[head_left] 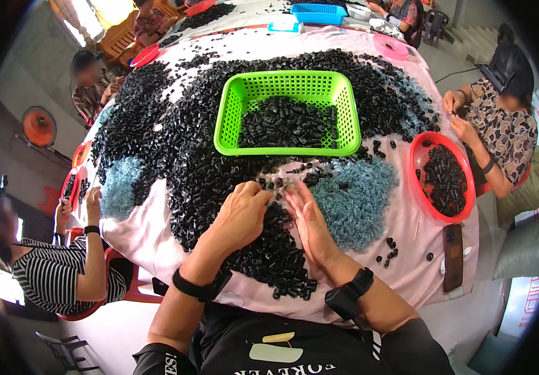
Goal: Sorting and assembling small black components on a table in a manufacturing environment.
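My left hand (243, 211) is over the heap of small black plastic pieces (204, 178), its fingers curled and pressed together. Whatever lies between those fingertips is too small to make out. Beside it, my right hand (310, 224) has its fingers stretched out, the palm turned toward the left hand. The fingertips of both hands come close together above a few loose black pieces. Right next to my right hand lies a pile of small clear bluish pieces (358, 203). Beyond both hands, a green rectangular basket (288, 151) holds more black pieces.
A red basin (469, 209) with black pieces stands at the right, near a phone (453, 257). A second bluish pile (121, 187) lies at the left. Farther off are a pink basin (391, 47) and a blue basket (318, 14). Several people sit around the cloth-covered table.
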The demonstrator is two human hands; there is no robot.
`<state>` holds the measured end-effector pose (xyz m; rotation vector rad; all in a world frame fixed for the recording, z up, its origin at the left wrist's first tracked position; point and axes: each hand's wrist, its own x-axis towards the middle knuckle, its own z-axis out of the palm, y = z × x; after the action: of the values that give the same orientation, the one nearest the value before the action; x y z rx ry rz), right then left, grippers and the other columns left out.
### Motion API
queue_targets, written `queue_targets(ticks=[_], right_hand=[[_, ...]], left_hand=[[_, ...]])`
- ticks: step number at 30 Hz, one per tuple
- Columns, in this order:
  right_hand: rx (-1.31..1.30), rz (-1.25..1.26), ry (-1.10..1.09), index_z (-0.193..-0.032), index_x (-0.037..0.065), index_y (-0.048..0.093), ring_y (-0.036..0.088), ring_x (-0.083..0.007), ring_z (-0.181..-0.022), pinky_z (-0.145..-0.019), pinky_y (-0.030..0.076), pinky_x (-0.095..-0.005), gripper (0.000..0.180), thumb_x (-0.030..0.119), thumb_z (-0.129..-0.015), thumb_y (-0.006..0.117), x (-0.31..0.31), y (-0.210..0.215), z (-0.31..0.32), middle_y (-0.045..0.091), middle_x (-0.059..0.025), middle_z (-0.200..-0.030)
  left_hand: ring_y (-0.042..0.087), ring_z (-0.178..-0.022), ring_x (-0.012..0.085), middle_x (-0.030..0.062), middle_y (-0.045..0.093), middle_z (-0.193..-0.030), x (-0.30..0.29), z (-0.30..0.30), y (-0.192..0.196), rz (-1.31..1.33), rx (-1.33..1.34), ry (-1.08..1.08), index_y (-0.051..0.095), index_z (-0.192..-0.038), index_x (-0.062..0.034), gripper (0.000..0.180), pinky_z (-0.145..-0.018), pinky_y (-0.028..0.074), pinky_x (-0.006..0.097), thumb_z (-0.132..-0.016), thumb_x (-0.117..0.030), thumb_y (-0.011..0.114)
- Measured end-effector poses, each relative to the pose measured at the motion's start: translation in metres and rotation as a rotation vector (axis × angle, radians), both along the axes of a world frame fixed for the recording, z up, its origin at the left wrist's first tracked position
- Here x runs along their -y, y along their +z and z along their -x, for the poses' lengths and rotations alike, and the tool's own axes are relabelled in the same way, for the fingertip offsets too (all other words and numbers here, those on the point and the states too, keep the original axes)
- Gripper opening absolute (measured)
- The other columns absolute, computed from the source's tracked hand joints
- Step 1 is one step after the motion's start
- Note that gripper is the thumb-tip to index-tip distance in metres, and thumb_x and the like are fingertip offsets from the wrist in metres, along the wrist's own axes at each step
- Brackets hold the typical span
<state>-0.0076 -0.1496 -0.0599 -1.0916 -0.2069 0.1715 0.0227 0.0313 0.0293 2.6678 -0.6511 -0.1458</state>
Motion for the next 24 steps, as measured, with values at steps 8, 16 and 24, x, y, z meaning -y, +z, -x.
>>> queue_targets(ticks=[8,16,24], right_hand=[[-0.147,-0.212,0.006,-0.161,0.000,0.010,0.017,-0.0322,-0.154,-0.125,0.011,-0.0440,0.086,0.061,-0.105,0.035,0.002,0.017,-0.004,0.017,-0.0218,-0.166],[-0.133,-0.167,0.128,-0.160,0.001,0.016,0.017,-0.0301,-0.155,-0.126,0.011,-0.0424,0.086,0.064,-0.104,0.032,0.006,0.024,-0.006,0.021,-0.0203,-0.166],[-0.107,-0.188,0.110,-0.161,0.000,0.013,0.016,-0.0310,-0.155,-0.125,0.010,-0.0449,0.093,0.067,-0.102,0.037,0.004,0.016,-0.003,0.018,-0.0222,-0.165]], left_hand=[[0.057,-0.120,0.0395,0.0190,0.061,-0.126,0.019,-0.034,-0.031,0.052,0.106,-0.090,0.061,-0.127,-0.0036,0.034,-0.101,0.047,0.045,-0.093,-0.003,0.055],[0.063,-0.101,0.0377,0.0180,0.064,-0.106,-0.003,-0.024,-0.019,0.125,0.083,0.049,0.064,-0.120,-0.0039,0.030,-0.088,0.050,0.044,-0.092,-0.003,0.056],[0.065,-0.091,0.0357,0.0158,0.065,-0.093,-0.014,-0.009,-0.018,0.113,0.100,0.079,0.070,-0.099,-0.0009,0.013,-0.080,0.052,0.043,-0.090,-0.004,0.061]])
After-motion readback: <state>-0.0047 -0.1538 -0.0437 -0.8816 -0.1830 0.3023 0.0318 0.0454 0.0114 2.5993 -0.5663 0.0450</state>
